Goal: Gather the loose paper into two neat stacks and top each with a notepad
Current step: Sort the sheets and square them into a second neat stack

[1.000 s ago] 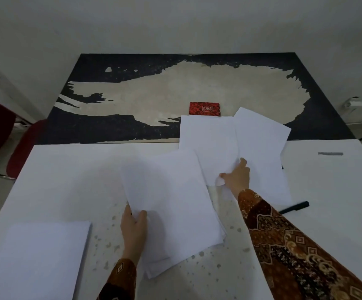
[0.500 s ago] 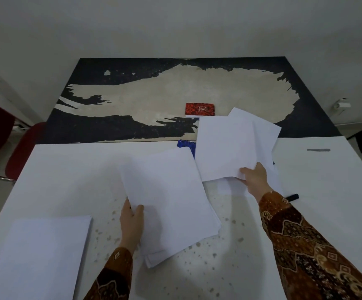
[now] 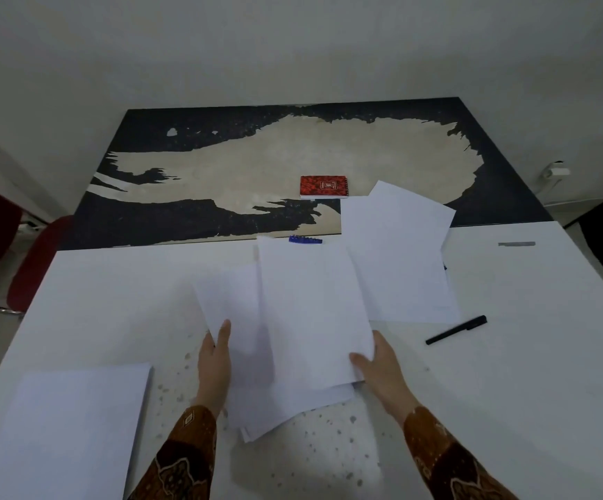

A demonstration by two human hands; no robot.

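Note:
A loose pile of white sheets [image 3: 249, 341] lies in the middle of the white table. My left hand [image 3: 215, 359] holds its left edge, thumb on top. My right hand [image 3: 379, 366] pinches the lower right corner of a sheet [image 3: 314, 304] that lies over the pile. Several more sheets [image 3: 401, 254] lie loose to the right. A neat paper stack [image 3: 73, 427] sits at the front left. A red notepad [image 3: 323, 186] lies on the dark table behind. Only the top edge of a blue notepad [image 3: 305, 240] shows behind the held sheet.
A black pen [image 3: 455, 330] lies right of my right hand. A small grey strip [image 3: 516, 243] sits at the table's far right. A red chair [image 3: 37, 261] stands at the left. The dark table [image 3: 184, 225] with a worn pale patch adjoins the white one.
My right hand has carried a sheet from the right-hand papers leftward and towards me, over the middle pile. My left hand has stayed on the pile's left edge.

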